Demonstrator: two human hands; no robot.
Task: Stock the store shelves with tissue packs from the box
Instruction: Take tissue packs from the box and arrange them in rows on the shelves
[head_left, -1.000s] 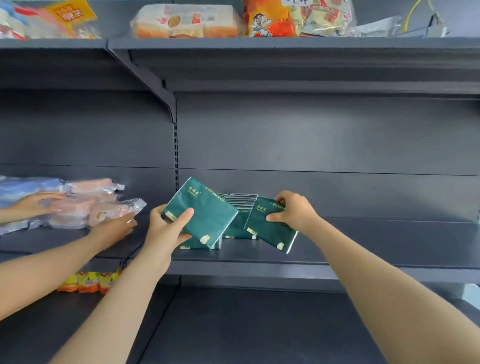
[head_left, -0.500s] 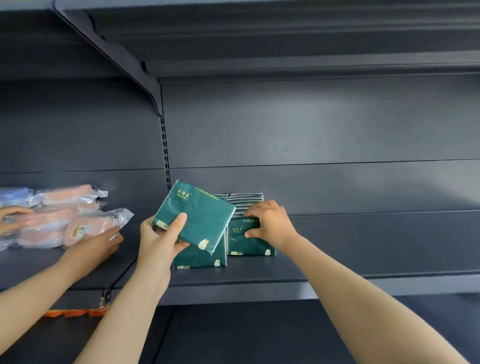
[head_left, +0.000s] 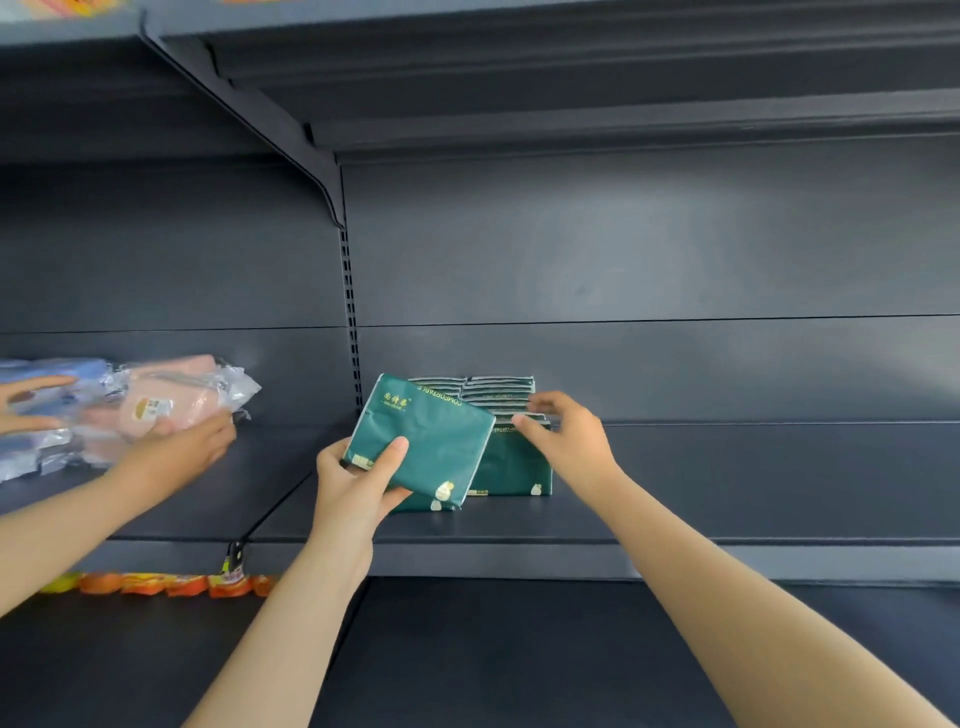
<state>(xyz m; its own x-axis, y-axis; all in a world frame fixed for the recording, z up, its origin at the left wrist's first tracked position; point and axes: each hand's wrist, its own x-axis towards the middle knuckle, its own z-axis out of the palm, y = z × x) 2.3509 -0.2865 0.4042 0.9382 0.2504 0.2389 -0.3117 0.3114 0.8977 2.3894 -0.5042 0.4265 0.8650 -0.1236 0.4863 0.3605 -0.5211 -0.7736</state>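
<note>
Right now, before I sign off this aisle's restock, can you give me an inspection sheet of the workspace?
Surface: dark grey metal shelf, tissue packs at its left end.
Job's things: dark green plastic-wrapped tissue pack, tilted, held off the shelf; shelved green tissue packs beside the slotted upright; no box in view.
Clutter: clear-wrapped pink and blue packs in the left bay, handled by another person's hand; orange snack packets below.
Hands: left hand grips the tilted pack; right hand open, fingers at the shelved packs' tops.
Cables: nothing seen.
Surroundings: grey back panel; upper shelf overhead.
</note>
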